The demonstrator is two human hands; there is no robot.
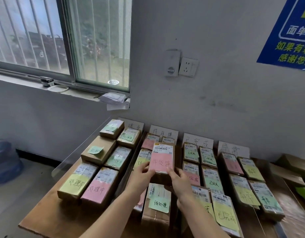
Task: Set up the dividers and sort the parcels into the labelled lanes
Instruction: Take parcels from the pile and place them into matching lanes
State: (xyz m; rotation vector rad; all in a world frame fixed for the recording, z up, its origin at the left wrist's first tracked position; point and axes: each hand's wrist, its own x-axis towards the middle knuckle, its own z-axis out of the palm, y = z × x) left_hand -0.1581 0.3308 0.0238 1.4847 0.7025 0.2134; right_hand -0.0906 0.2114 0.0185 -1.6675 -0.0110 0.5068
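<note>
Both hands hold a brown parcel with a pink note point(162, 158) over the second lane. My left hand point(141, 174) grips its lower left edge, and my right hand point(178, 177) pinches its lower right corner. Cardboard parcels with coloured notes lie in four lanes on the wooden table point(50, 219). White lane labels point(163, 132) stand against the wall behind each lane. A clear divider sheet point(83, 146) stands along the table's left edge; thin dividers point(131, 162) separate the lanes. Below the held parcel lies a box with a green note point(159, 204).
A window with bars fills the upper left, with small items on its sill point(114, 98). A wall socket point(188, 67) and a blue poster point(290, 31) hang on the wall. A blue water jug point(4, 160) stands on the floor at left. More boxes point(292, 164) sit far right.
</note>
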